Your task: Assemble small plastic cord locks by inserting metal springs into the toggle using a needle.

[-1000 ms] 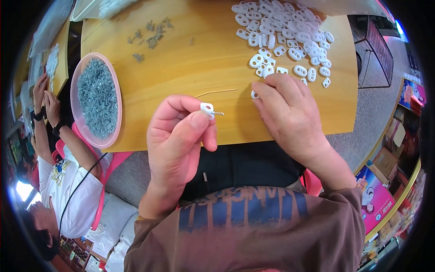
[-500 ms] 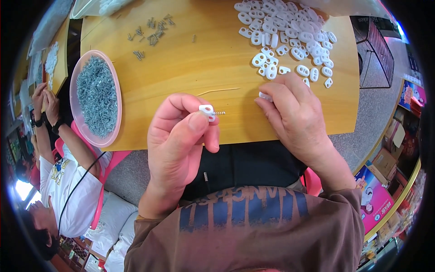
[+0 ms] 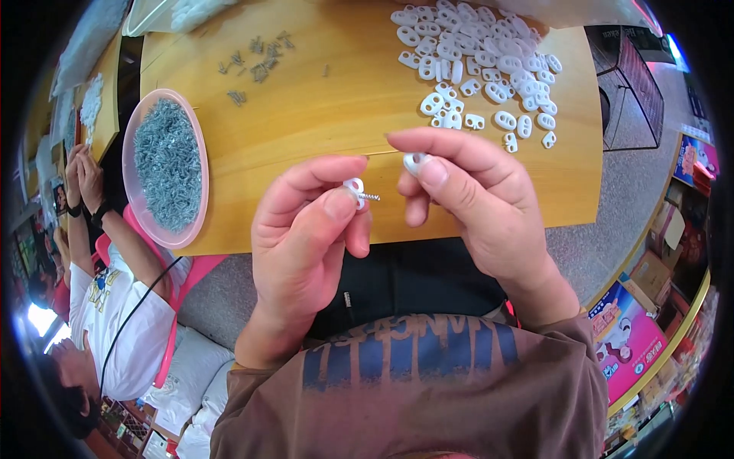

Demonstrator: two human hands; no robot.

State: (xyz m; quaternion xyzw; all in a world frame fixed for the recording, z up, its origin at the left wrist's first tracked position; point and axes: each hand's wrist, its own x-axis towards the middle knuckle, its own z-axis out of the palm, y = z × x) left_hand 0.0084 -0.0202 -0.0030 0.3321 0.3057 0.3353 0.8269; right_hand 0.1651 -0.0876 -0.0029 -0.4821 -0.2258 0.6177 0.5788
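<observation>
My left hand (image 3: 310, 222) is closed, pinching a small white two-holed plastic piece (image 3: 354, 186) between thumb and fingers. A thin metal spring (image 3: 370, 197) sticks out of that piece to the right. Facing it, a little apart, my right hand (image 3: 478, 195) grips a second white plastic piece (image 3: 415, 161) between thumb and fingers, its forefinger stretched out above; much of this piece is hidden by the thumb. Beyond my right hand lies a heap of similar white two-holed pieces (image 3: 501, 57), with several loose ones at its near edge.
A pink oval basin (image 3: 202, 195) full of small metal springs (image 3: 166, 164) stands at the left edge of the wooden table (image 3: 306, 115). Several loose springs (image 3: 264, 65) lie towards the back. Another spring (image 3: 348, 299) rests on the dark cloth below. A co-worker (image 3: 126, 306) sits at left.
My right hand has lifted from beside the white heap and moved left with a white piece in its grip, close to my left hand. The left hand stays nearly in place.
</observation>
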